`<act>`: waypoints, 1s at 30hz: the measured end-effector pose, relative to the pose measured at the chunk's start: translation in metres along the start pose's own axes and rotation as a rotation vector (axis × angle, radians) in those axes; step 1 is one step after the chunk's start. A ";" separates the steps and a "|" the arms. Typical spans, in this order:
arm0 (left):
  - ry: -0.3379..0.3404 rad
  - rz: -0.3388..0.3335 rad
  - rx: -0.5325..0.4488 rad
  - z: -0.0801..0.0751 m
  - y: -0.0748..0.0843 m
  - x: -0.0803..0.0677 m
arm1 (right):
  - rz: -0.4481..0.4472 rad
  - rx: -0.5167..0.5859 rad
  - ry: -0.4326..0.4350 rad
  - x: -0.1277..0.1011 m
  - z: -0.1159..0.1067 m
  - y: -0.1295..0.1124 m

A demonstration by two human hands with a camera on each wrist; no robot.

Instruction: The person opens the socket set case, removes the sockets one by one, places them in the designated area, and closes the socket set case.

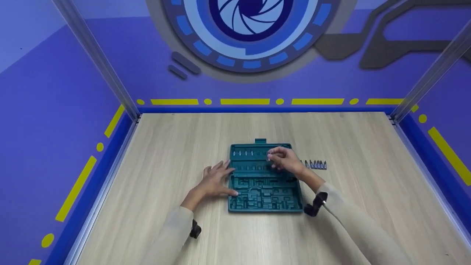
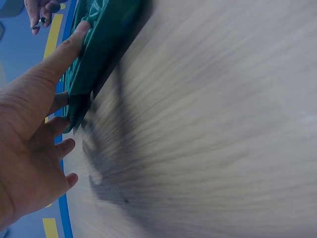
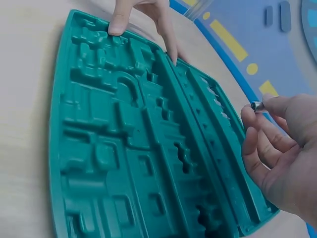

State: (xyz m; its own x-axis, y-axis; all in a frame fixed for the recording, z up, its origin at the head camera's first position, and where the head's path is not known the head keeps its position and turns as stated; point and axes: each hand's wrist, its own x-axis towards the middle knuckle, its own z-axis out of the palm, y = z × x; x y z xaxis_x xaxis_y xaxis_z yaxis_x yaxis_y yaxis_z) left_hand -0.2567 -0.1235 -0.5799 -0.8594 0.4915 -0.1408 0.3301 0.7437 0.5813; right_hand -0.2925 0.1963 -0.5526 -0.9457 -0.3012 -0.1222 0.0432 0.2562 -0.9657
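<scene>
A dark green moulded case [image 1: 265, 211] lies unfolded on the table, its recesses facing up. Several screwdriver bits [image 1: 243, 153] sit in a row at the left of its far section. My left hand [image 1: 214, 183] rests along the case's left side, the thumb on the near section's rim and the other fingers spread by the hinge. Over the far section, my right hand [image 1: 286, 161] pinches a small metal bit [image 3: 257, 105] between thumb and forefinger. In the right wrist view the bit's shiny end shows, and the fingers cover the rest of it.
More screwdriver bits [image 1: 317, 165] stand in a row on the table right of the case, partly behind my right hand. A latch tab [image 1: 260, 141] sticks out at the case's far edge. Blue walls [image 1: 257, 88] enclose the wooden table [image 1: 176, 147] at the back and sides.
</scene>
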 end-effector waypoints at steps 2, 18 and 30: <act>-0.001 -0.001 0.000 0.000 0.000 0.001 | 0.004 -0.021 0.004 -0.004 -0.006 0.001; 0.007 0.013 0.024 0.000 0.002 0.002 | 0.092 -0.063 -0.002 -0.026 -0.050 0.014; 0.005 0.004 0.016 0.001 0.000 0.001 | 0.075 -0.023 0.056 -0.039 -0.080 0.017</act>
State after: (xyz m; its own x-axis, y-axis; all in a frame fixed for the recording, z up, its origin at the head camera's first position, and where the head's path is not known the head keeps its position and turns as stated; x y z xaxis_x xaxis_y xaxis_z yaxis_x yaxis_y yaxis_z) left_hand -0.2575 -0.1223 -0.5810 -0.8599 0.4924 -0.1343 0.3399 0.7488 0.5689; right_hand -0.2806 0.2854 -0.5461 -0.9565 -0.2289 -0.1809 0.1081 0.2977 -0.9485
